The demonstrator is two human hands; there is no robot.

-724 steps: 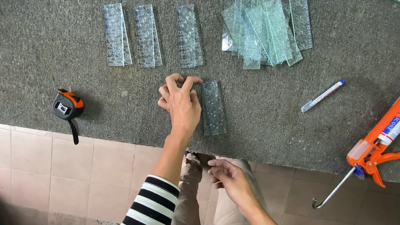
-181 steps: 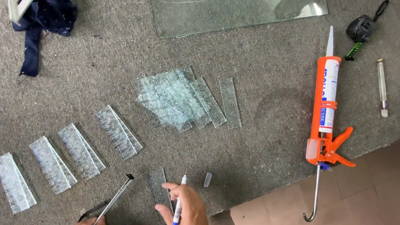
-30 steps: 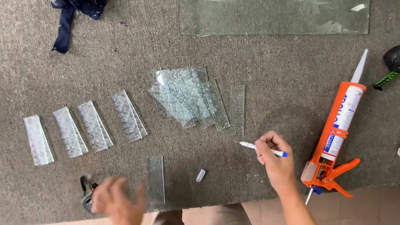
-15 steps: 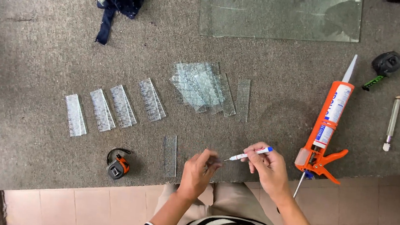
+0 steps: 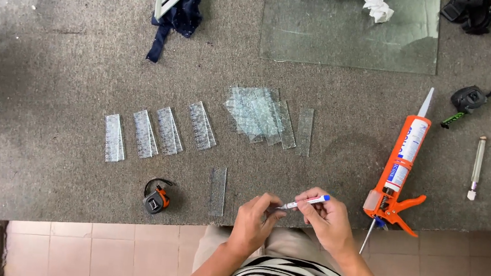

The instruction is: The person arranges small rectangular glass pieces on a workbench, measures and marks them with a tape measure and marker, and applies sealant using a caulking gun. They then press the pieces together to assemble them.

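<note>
Left hand point(image 5: 254, 220) has come up to the marker point(image 5: 306, 202) tip; right hand point(image 5: 325, 215) fingers grip its barrel. Capping appears underway, left fingertips pinched there; next, judged: a straight push. Glass strip point(image 5: 217, 190) lies left of them

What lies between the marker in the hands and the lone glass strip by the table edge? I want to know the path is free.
Nothing visible. The marker, held by the right hand and touched by the left hand, has only bare grey table between it and the glass strip.

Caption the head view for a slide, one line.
Both hands, left hand and right hand, hold a white blue-ended marker pen over grey carpet, beside a clear textured glass strip and orange caulking gun.
</note>
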